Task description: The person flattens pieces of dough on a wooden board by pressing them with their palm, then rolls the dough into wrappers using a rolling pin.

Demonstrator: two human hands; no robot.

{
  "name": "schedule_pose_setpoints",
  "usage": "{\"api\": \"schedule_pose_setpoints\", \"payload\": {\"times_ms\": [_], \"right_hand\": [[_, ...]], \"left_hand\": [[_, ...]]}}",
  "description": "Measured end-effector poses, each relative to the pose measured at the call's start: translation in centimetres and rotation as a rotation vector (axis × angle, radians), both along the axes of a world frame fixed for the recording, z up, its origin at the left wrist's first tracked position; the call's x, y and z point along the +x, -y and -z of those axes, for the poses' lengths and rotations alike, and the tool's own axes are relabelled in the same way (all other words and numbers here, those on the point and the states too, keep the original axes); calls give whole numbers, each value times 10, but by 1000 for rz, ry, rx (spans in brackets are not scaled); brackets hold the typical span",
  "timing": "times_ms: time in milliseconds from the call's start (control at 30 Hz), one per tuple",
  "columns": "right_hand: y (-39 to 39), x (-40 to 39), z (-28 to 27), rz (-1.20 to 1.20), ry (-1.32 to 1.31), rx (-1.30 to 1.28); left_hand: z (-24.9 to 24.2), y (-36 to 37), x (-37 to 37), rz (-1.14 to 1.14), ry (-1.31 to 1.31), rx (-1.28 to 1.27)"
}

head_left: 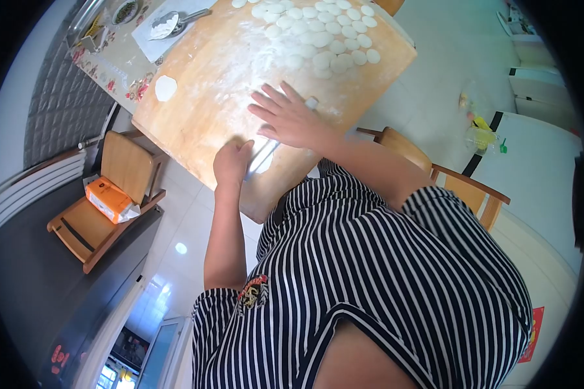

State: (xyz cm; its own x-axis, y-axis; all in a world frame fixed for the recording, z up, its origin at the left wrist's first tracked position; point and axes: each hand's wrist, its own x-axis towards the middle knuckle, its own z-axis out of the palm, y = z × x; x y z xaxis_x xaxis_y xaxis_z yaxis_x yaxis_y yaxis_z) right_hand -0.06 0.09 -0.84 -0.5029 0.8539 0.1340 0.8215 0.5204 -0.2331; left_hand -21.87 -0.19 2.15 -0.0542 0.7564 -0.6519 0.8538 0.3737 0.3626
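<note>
A pale tiled floor [428, 78] spreads beneath everything. On it, the person in a black-and-white striped shirt [370, 272] leans over a large wooden board [194, 123], dusted with flour mostly across its middle and upper part. Past the board's upper left edge shows a flowered tablecloth [97, 61]. A wooden chair [126, 165] stands left of the board, with an orange-and-white pack [112, 199] lying on its seat. More wooden chair parts [470, 191] show on the right, beyond the person's right arm.

On the far part of the board, flat white dough rounds [331, 35] lie in a crowded group, many touching or overlapping. Near the upper left corner, a white sheet [152, 39] carries a long-handled metal scoop [165, 26] with white powder in it, and a small bowl [124, 11] of something dark green sits beside the sheet.

A slim rolling pin [261, 156] lies slantwise on the near part of the board. The right hand [289, 121] is laid over it toward its far end, palm down, fingers spread. The left hand [231, 162] is curled at its near end; its fingertips are hidden, so how tightly it grips I cannot tell. A small white dough piece [266, 163] shows against the pin, between the hands and the person. One single dough round [166, 88] lies apart near the board's left edge.
</note>
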Motion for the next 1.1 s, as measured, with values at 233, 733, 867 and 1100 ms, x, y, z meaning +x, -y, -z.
{"api": "schedule_pose_setpoints", "payload": {"times_ms": [233, 733, 867, 1100], "right_hand": [[55, 39, 7, -126, -14, -73], [7, -7, 5, 9, -40, 51], [68, 40, 0, -163, -11, -170], [69, 46, 5, -259, 63, -50]], "left_hand": [[35, 17, -22, 220, 182, 473], [11, 3, -12, 206, 52, 268], [26, 25, -32, 83, 65, 341], [30, 45, -51, -292, 359, 16]]}}
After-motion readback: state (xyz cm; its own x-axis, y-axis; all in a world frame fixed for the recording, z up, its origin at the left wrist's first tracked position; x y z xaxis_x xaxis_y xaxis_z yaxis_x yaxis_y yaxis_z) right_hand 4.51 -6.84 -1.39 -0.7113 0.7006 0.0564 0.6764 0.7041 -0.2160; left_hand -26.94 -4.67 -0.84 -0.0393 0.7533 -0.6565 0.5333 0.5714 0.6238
